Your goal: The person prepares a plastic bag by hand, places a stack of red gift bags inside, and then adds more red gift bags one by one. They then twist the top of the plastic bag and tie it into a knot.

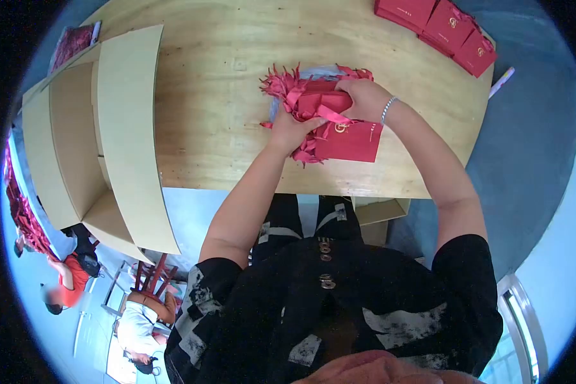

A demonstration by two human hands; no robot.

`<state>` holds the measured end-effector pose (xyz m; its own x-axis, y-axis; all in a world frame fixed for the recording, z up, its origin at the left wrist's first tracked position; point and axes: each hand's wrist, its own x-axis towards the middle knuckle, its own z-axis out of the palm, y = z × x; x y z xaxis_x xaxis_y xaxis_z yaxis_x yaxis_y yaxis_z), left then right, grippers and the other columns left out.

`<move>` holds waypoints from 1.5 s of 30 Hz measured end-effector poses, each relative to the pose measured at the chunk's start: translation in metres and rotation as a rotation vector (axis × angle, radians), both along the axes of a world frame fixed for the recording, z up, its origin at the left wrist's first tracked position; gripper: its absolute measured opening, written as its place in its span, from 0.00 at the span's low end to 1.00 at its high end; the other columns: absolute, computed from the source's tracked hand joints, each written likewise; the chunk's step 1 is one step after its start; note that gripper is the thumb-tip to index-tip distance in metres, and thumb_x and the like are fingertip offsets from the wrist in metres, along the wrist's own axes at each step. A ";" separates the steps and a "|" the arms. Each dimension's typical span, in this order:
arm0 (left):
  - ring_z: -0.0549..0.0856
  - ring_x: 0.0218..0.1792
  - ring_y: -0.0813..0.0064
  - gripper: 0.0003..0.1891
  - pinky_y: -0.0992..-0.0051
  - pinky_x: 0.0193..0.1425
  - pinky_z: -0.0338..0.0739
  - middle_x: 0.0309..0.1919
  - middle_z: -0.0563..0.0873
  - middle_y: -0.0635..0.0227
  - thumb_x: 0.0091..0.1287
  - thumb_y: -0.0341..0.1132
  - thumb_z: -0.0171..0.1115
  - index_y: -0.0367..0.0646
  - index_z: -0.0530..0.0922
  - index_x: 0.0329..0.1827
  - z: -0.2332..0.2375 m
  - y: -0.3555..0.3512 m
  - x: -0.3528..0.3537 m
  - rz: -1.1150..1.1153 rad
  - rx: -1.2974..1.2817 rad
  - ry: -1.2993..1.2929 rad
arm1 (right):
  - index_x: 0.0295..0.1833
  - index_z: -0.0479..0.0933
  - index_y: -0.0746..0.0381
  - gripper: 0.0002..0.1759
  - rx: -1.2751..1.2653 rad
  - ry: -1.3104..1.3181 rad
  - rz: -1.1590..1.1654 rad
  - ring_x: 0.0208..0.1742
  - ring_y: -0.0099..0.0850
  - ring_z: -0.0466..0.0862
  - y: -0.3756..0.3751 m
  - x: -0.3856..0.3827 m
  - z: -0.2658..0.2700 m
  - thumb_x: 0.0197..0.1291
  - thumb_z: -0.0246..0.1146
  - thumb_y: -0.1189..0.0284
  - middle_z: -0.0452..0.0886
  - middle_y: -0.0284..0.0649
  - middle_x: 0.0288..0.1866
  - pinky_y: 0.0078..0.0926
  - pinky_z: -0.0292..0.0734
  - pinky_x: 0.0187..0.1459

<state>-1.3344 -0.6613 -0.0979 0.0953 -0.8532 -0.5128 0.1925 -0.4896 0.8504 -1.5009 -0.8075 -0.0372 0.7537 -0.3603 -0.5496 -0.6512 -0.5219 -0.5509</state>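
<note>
A bundle of red gift bags (355,144) with gold print and pink-red ribbons lies on the wooden table in front of me. My left hand (293,133) grips its left side, thumb across the ribbons. My right hand (363,99) is closed around the upper right part, with several fingertips hidden behind the red material. A bunch of loose ribbon ends (281,86) sticks out at the upper left. Some clear plastic wrap (320,72) shows behind the bundle.
An open cardboard box (77,141) stands at the table's left, one flap (131,137) reaching over the wooden table (205,96). More red bags (451,29) lie at the far right edge. Another box (384,210) sits below the front edge. Two people (141,326) are at lower left.
</note>
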 end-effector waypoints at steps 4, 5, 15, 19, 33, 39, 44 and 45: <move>0.79 0.54 0.70 0.37 0.69 0.59 0.75 0.54 0.79 0.61 0.52 0.29 0.74 0.38 0.63 0.63 0.012 -0.002 0.001 0.019 0.119 0.009 | 0.58 0.71 0.66 0.36 -0.471 -0.242 -0.215 0.58 0.46 0.74 0.013 -0.017 0.038 0.45 0.72 0.60 0.75 0.51 0.57 0.37 0.71 0.58; 0.79 0.54 0.69 0.36 0.68 0.59 0.76 0.54 0.79 0.61 0.53 0.28 0.73 0.38 0.62 0.63 0.022 -0.005 0.001 0.038 0.139 0.093 | 0.58 0.71 0.66 0.36 -0.474 -0.246 -0.227 0.58 0.46 0.74 0.020 -0.029 0.034 0.45 0.72 0.60 0.75 0.51 0.57 0.37 0.71 0.58; 0.80 0.53 0.70 0.32 0.68 0.56 0.78 0.55 0.78 0.61 0.57 0.29 0.70 0.39 0.64 0.62 0.046 -0.015 0.006 0.098 0.331 0.407 | 0.70 0.54 0.68 0.47 0.351 -0.477 -1.374 0.61 0.39 0.75 0.103 -0.043 -0.017 0.56 0.66 0.50 0.75 0.53 0.60 0.31 0.68 0.61; 0.81 0.49 0.74 0.28 0.71 0.54 0.78 0.49 0.81 0.64 0.54 0.32 0.74 0.38 0.72 0.56 0.051 -0.024 -0.002 -0.199 0.165 0.182 | 0.71 0.50 0.70 0.52 0.121 -0.185 -1.101 0.60 0.46 0.75 0.077 -0.041 -0.006 0.54 0.65 0.47 0.74 0.56 0.60 0.34 0.70 0.60; 0.81 0.50 0.70 0.26 0.69 0.55 0.78 0.49 0.82 0.64 0.52 0.29 0.74 0.39 0.74 0.55 0.046 -0.025 -0.002 -0.079 0.210 0.275 | 0.71 0.47 0.73 0.54 -0.172 -0.440 -0.868 0.73 0.52 0.57 0.074 -0.040 -0.030 0.54 0.66 0.49 0.55 0.62 0.71 0.39 0.52 0.72; 0.82 0.48 0.72 0.27 0.71 0.52 0.78 0.49 0.83 0.64 0.55 0.32 0.73 0.37 0.73 0.57 0.025 -0.024 -0.012 -0.007 0.106 0.176 | 0.68 0.58 0.65 0.35 0.874 -0.715 -1.411 0.59 0.32 0.75 0.070 -0.030 -0.008 0.63 0.62 0.61 0.71 0.43 0.63 0.27 0.71 0.60; 0.83 0.46 0.73 0.24 0.72 0.50 0.79 0.47 0.84 0.64 0.58 0.34 0.71 0.37 0.74 0.57 0.035 -0.020 -0.014 -0.046 0.125 0.185 | 0.66 0.60 0.64 0.34 0.555 -0.565 -1.287 0.53 0.30 0.79 0.079 -0.032 -0.021 0.60 0.66 0.62 0.77 0.43 0.56 0.28 0.76 0.54; 0.83 0.46 0.73 0.24 0.72 0.50 0.79 0.47 0.84 0.64 0.58 0.34 0.71 0.37 0.74 0.57 0.033 -0.019 -0.013 -0.045 0.126 0.180 | 0.66 0.60 0.64 0.34 0.559 -0.568 -1.286 0.53 0.30 0.79 0.079 -0.032 -0.025 0.60 0.66 0.62 0.77 0.43 0.56 0.28 0.76 0.54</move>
